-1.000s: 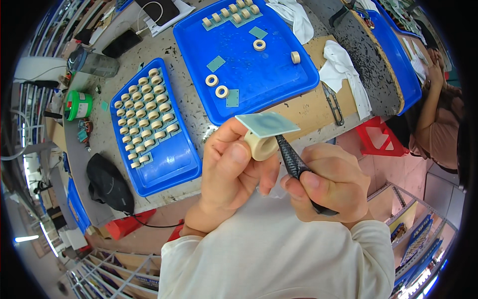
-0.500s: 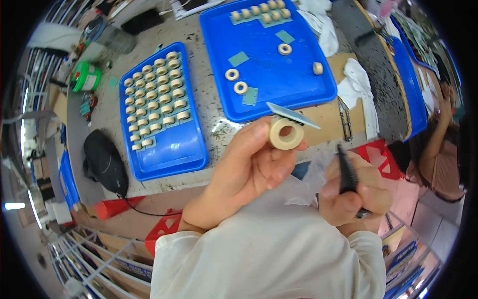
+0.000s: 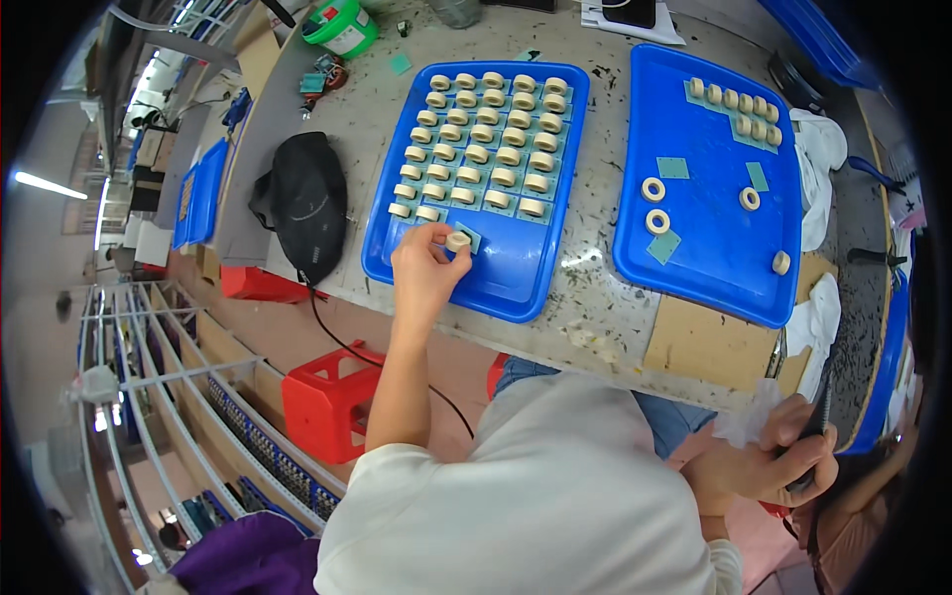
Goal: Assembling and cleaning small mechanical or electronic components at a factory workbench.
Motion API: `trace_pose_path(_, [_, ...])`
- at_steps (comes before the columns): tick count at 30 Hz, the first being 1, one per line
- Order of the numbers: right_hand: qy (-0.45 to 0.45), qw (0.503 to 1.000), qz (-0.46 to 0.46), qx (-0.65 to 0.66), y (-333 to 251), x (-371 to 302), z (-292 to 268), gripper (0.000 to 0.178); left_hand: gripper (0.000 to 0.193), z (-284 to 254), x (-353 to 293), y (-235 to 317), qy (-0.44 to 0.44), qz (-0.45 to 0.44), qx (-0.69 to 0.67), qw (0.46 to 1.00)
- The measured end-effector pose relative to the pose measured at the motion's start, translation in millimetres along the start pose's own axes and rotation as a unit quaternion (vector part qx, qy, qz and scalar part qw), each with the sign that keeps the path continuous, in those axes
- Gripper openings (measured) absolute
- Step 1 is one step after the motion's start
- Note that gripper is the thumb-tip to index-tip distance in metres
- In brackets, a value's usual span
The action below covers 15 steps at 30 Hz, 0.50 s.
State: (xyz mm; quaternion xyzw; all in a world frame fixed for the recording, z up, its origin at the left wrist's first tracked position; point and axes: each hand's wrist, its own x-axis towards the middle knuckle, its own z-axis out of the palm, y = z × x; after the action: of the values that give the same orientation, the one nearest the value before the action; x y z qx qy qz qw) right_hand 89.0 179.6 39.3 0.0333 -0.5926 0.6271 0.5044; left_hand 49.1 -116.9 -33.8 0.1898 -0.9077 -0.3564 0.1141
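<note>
My left hand [image 3: 421,273] pinches a cream-coloured ring [image 3: 457,241] between thumb and fingers, over the bare front part of the left blue tray [image 3: 511,305]. A small green board [image 3: 475,238] shows behind the ring, partly covered by it. Rows of similar cream rings on green boards [image 3: 476,155] fill the tray beyond my fingers. Off to the right, past the table's front edge, my right hand [image 3: 778,461] is closed around a slim black pointed tool [image 3: 822,409], its tip upward. Whether it is a pair of tweezers I cannot tell.
A second blue tray [image 3: 714,258] on the right holds loose rings, green boards and a cluster of rings on boards. A black cap-like item [image 3: 307,203] lies left of my tray. White cloths [image 3: 821,164] and cardboard [image 3: 709,337] lie at the right. A red stool [image 3: 322,407] stands below.
My left hand has carried the ring with its board from in front of my chest to the left tray. My right hand keeps the black tool, lower and farther right. The view has turned left.
</note>
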Motion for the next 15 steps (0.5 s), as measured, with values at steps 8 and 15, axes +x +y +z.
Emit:
trace_pose_path(8, [-0.012,1.000,-0.015,-0.014,6.1,0.5,3.5,0.007,0.024,3.0,23.3,-8.3,0.054,0.101,0.118,0.986])
trace_pose_path(15, [0.012,0.997,-0.017,-0.076,8.6,5.2,-3.4,0.008,0.023,10.6,30.3,-1.4,0.041,0.103,0.122,0.986])
